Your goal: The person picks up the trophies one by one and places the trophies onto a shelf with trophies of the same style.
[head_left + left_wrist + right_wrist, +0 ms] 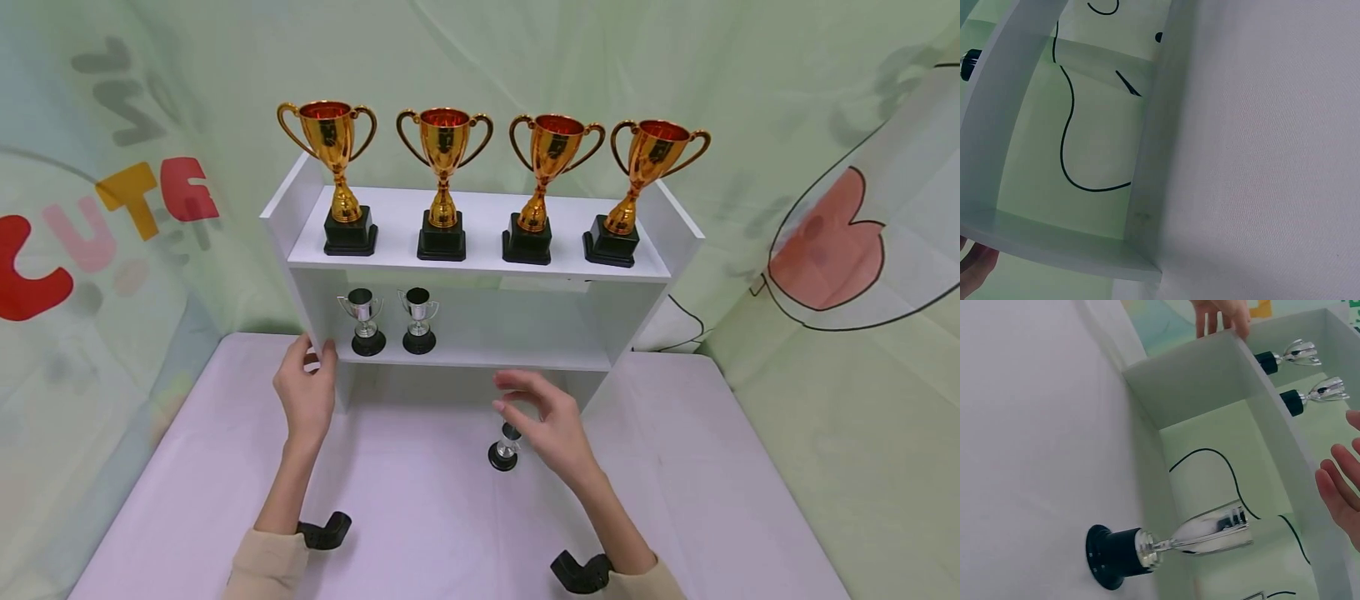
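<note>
My left hand (306, 392) grips the left side panel of a white shelf (480, 364), thumb and fingers about its front edge. In the left wrist view only a bit of its fingers (975, 269) shows by that panel. My right hand (551, 425) hovers in front of the shelf, fingers bent loosely and holding nothing. Just below it a small silver trophy cup (506, 450) with a black base stands upright on the table, apart from the fingers in the right wrist view (1169, 544). Two similar silver cups (365, 321) (418, 319) stand at the left of the middle board.
Several gold two-handled trophies (442, 167) with square black bases stand in a row on the top board. A white cloth covers the table (420, 517). Green printed curtains (825, 433) hang behind and beside it. A black cord (682, 308) shows behind the shelf's right side.
</note>
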Demonstrator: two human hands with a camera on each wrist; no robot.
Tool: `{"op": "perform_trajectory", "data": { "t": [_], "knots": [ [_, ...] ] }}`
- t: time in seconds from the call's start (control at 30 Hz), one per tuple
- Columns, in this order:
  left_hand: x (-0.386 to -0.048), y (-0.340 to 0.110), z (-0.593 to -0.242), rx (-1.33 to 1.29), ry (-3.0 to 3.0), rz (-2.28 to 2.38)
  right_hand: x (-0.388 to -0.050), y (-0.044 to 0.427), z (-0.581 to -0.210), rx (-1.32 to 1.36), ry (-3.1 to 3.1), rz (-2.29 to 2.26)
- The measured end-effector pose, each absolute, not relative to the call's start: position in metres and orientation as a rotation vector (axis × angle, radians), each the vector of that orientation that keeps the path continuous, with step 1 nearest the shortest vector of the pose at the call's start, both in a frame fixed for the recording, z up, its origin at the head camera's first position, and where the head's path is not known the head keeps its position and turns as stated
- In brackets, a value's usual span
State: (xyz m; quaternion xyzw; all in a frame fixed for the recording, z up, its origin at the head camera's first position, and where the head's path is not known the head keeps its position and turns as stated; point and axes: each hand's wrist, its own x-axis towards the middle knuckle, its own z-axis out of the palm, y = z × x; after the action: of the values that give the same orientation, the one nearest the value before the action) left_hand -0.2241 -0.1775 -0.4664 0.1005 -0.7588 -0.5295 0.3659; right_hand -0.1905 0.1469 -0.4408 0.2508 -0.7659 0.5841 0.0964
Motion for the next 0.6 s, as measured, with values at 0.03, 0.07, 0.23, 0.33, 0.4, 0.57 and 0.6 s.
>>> {"op": "perform_trajectory", "data": {
  "t": [0.03,0.07,0.23,0.33,0.4,0.57,0.6],
  "knots": [
    [-0.224,-0.178,-0.466,0.262,-1.951,-1.362,-0.189,0.147,-0.444,0.747,-2.267,1.710],
    [-0.224,-0.178,-0.467,0.264,-1.953,-1.363,-0.188,0.148,-0.447,0.751,-2.268,1.672],
    [-0.224,-0.178,-0.467,0.261,-1.959,-1.366,-0.183,0.149,-0.467,0.798,-2.260,1.305],
    [-0.224,-0.178,-0.467,0.259,-1.958,-1.368,-0.180,0.150,-0.478,0.810,-2.223,1.165],
    [-0.224,-0.178,-0.467,0.258,-1.956,-1.369,-0.178,0.150,-0.485,0.808,-2.201,1.147],
    [-0.224,-0.178,-0.467,0.255,-1.952,-1.368,-0.175,0.149,-0.497,0.758,-2.164,1.147],
    [-0.224,-0.178,-0.467,0.256,-1.953,-1.367,-0.175,0.149,-0.500,0.746,-2.154,1.141]
  ]
}}
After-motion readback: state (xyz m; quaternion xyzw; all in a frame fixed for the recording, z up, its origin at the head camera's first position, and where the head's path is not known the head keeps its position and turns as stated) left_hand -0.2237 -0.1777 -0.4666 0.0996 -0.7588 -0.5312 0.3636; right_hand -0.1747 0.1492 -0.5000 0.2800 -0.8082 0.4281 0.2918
